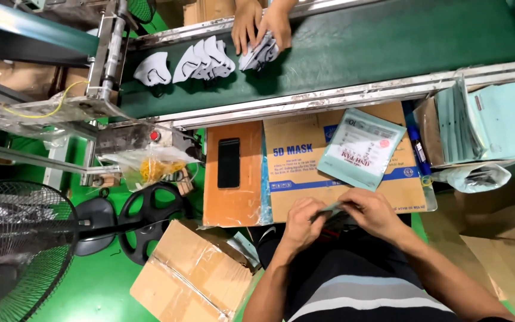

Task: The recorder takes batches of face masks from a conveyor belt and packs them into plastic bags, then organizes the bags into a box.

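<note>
Both of the person's hands meet low in the middle of the view, just above the lap. The left hand (303, 222) and the right hand (369, 211) are closed together on a thin pale-green pouch (331, 210), the fingers curled round its two ends so that only a narrow strip of it shows between them. The pouch is held just at the near edge of a flattened cardboard box (305, 179) with blue printing that serves as the tabletop.

On that cardboard, a little farther away and to the right, lies a second pale-green mask packet (362, 149), flat and turned at a slant, apart from the hands. To the left of the box an orange board (233, 197) carries a black phone (229, 163) lying face up. At the far right a stack of pale-green packets (478, 119) stands on edge in a carton.

Beyond the cardboard a dark green conveyor belt (377, 48) runs across the scene. White face masks (204, 59) lie on it toward the left, and another person's hands (260, 24) reach in from the far side, gathering a few masks. A black fan (13, 250) stands at the near left on the green floor (90, 292), beside a brown carton (189, 274).
</note>
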